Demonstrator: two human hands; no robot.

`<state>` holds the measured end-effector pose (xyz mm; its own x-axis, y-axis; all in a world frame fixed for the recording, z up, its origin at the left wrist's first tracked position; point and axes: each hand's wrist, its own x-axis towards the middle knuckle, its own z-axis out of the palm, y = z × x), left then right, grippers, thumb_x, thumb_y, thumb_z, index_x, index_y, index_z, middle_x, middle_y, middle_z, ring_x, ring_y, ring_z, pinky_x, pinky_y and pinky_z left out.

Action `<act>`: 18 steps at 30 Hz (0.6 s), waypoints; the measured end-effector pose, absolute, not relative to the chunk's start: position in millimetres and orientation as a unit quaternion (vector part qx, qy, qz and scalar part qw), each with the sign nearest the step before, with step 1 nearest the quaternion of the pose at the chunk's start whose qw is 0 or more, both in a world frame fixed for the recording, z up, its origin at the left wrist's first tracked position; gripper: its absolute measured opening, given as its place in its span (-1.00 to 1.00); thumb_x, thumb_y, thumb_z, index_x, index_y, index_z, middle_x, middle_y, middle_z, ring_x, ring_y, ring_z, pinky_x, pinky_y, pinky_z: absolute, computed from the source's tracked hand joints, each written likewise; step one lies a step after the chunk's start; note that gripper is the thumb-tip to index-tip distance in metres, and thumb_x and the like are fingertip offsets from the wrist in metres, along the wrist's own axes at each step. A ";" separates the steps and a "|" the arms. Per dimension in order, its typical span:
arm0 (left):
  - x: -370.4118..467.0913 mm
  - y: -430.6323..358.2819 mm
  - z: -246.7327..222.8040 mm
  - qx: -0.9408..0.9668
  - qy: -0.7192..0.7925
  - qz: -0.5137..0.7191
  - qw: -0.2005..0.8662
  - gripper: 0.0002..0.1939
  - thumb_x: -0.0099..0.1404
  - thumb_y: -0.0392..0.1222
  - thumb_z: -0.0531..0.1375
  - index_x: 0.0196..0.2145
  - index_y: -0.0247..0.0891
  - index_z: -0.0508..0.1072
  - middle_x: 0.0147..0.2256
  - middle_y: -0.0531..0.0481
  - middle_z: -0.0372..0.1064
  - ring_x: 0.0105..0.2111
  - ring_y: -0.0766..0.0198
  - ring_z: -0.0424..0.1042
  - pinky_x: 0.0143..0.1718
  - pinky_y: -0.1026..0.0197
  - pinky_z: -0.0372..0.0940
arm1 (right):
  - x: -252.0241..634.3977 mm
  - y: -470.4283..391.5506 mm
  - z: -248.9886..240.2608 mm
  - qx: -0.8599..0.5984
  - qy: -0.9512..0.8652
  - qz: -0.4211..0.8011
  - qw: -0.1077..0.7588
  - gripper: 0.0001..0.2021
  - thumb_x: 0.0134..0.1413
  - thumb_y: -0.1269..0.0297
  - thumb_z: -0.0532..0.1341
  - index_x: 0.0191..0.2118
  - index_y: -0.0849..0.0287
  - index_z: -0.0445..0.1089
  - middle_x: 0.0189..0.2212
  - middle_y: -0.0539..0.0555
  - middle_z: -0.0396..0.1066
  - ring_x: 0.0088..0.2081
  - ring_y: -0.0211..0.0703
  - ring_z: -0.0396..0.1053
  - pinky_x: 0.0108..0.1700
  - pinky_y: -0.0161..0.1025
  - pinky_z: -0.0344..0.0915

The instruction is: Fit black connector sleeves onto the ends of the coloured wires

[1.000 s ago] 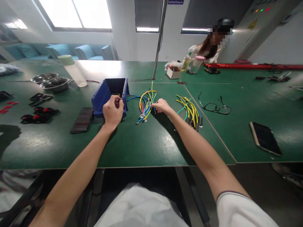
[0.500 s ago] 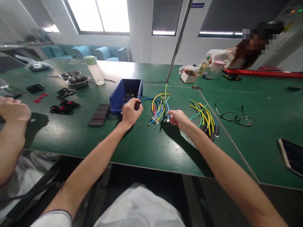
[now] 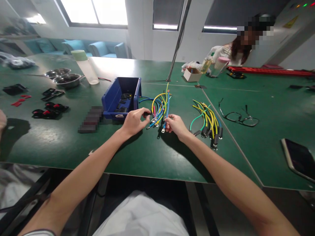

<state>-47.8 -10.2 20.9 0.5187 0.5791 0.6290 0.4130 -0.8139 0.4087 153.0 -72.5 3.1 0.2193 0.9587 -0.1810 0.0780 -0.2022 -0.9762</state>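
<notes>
Right grip: with the right grip (image 3: 177, 126) we are pinching thumb and fingers together, clamped on a blue cable (image 3: 168, 104).
Blue cable: we are gripping it near its lower end; its metal lug (image 3: 163, 130) is showing just past our fingertips, pointing toward the near edge of the counter (image 3: 147, 157).
Left grip: with the left grip (image 3: 134, 122) we are keeping the fingertips clamped on a small dark piece (image 3: 147, 113), too small for naming.
Loose cables: between our hands, yellow and blue loose cables (image 3: 159, 114) are lying in a tangle, one red end among them.
Sleeved cables: right of the right grip, yellow, green and blue sleeved cables (image 3: 211, 120) are fanning out, their black sleeves facing the near edge.
Blue bin: beyond the left grip, the blue bin (image 3: 110, 100) is holding dark pieces.
Left side: a blurred dark object (image 3: 91, 119) is lying beside the bin; black-and-red parts (image 3: 50, 110) are lying farther toward the left edge.
Right side: a pair of glasses (image 3: 233, 116) is resting past the counter's seam, and a phone (image 3: 299, 159) is lying by the near edge.
Far edge: a white box (image 3: 192, 77) is standing toward it, and a co-worker (image 3: 230, 54) is sitting or standing behind it.
</notes>
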 end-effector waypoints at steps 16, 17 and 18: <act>-38.0 -14.9 8.9 0.898 0.258 0.299 0.195 -0.98 0.13 -0.30 0.21 -0.42 -0.29 0.44 -0.48 0.08 0.44 -0.54 0.41 0.33 -0.43 0.33 0.21 | 153.3 -73.8 14.9 -0.622 -0.387 0.472 0.491 -0.95 0.12 0.46 0.09 -0.34 0.19 0.21 -0.70 -0.12 0.27 -0.71 -0.36 0.26 -0.70 -0.45 0.11; -38.0 -14.7 8.5 0.897 0.259 0.298 0.199 -0.98 0.12 -0.30 0.22 -0.42 -0.29 0.44 -0.47 0.08 0.44 -0.55 0.41 0.32 -0.44 0.34 0.21 | 153.6 -73.9 15.8 -0.621 -0.384 0.472 0.493 -0.94 0.13 0.46 0.09 -0.34 0.19 0.21 -0.70 -0.12 0.27 -0.71 -0.37 0.27 -0.70 -0.45 0.12; -38.0 -14.6 8.1 0.896 0.261 0.298 0.201 -0.97 0.12 -0.30 0.22 -0.41 -0.29 0.44 -0.46 0.08 0.45 -0.55 0.41 0.32 -0.44 0.34 0.21 | 153.8 -74.2 16.7 -0.620 -0.382 0.473 0.496 -0.94 0.13 0.46 0.09 -0.34 0.19 0.21 -0.69 -0.12 0.27 -0.70 -0.37 0.27 -0.69 -0.45 0.12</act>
<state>-38.0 -14.6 8.1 0.6864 0.5877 0.4284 0.3477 -0.7826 0.5164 153.8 -74.2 16.7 0.2617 0.9425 -0.2076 0.0054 -0.2165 -0.9763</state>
